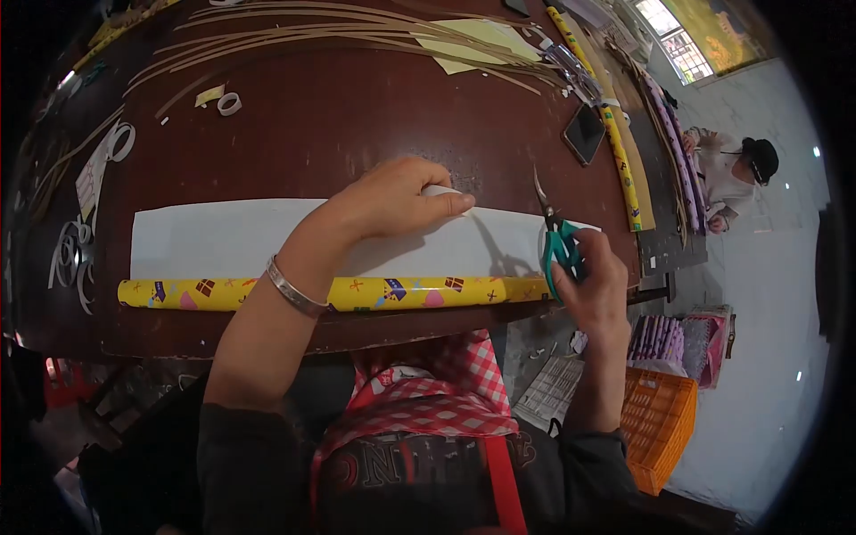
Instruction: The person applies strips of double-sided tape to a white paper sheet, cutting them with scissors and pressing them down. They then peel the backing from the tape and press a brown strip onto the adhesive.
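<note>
A long strip of wrapping paper [223, 236] lies across the table with its white side up. Its near edge is rolled into a yellow patterned tube [428, 292]. My left hand [397, 198] is closed at the far edge, pinching a bit of the white paper between thumb and fingers. In my right hand [596, 278] are scissors with green handles [560, 250], held over the right end of the strip. Their blades point away from me, past the paper's far edge. My right palm hides part of the handles.
Long brown strips [357, 36] lie at the back beside a yellow sheet [481, 46]. A tape roll [229, 104] sits at far left, a phone [585, 134] at far right. Another person [727, 169] works beyond the table's right edge. An orange crate [662, 423] stands below.
</note>
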A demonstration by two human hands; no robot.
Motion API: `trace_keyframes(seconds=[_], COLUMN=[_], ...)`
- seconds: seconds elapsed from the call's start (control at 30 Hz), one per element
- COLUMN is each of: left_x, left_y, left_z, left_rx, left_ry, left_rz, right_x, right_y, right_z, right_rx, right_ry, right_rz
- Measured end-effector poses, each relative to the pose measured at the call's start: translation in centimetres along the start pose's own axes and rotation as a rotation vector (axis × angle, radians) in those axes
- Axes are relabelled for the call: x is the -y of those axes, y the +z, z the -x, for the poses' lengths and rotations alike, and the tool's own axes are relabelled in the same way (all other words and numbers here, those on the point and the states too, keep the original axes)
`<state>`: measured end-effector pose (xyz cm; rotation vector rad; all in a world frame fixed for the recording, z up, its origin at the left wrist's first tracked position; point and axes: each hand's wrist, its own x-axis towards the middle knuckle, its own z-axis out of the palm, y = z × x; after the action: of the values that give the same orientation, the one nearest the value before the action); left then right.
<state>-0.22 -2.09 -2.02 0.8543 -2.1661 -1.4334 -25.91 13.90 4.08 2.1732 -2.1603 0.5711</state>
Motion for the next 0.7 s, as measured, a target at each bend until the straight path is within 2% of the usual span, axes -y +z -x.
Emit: trace_keyframes(seconds=[0.1,0.23,0.47,0.6,0.7], left_x=[-0.7,-0.2,-0.2,-0.6,-0.6], left_y=[0.0,0.2,0.3,0.3,0.3], left_z=[0.0,-0.4,-0.8,-0.5,-0.5], left_rx=[0.012,-0.003,0.001,-0.013,-0.009], left_ry=[-0.053,-0.062,-0.07,-0.094,-0.096], left_rz=[0.004,0.022,0.087,0.08,0.077], right_x=[1.0,3.1,5.6,6.1,6.0], right_y=[-0.1,0.5,-0.1,-0.1,0.2], right_z=[1.1,1.3,1.3,1.1,0.8], right_rx=[0.13,0.19,0.348,0.366,0.352], right_ry=[0.095,-0.03,0.004,0.014,-0.053], right_rz=[0.141,0.169,0.189,0.221,0.253])
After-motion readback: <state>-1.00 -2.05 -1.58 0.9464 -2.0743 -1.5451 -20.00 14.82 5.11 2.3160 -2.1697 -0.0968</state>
